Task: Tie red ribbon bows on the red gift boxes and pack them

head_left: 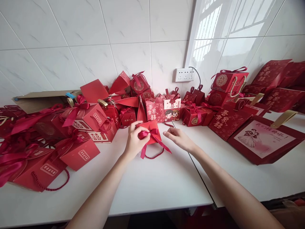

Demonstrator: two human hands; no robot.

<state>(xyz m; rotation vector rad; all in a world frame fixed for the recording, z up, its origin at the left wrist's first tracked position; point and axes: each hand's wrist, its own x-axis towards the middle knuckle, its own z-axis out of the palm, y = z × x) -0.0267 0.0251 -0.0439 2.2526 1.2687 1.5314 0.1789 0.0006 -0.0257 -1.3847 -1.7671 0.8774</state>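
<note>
A small red gift box (152, 125) sits on the white table at the centre, a dark red ribbon (157, 137) tied in a bow on its top. My left hand (135, 136) is closed on the bow's left loop, pinching it between thumb and fingers. Two ribbon tails hang down over the box's front. A twisted cord handle (155, 156) droops onto the table below it. To the right of the box, my right hand (177, 137) is held apart from it, thumb and fingers slightly parted, with nothing visible in it.
Red gift boxes with ribbons (79, 149) crowd the left side. More boxes (154, 109) line the tiled wall. On the right stand bags, one with a couple's picture (252, 138). A cardboard box (43, 100) lies back left. A power strip (184, 75) is on the wall.
</note>
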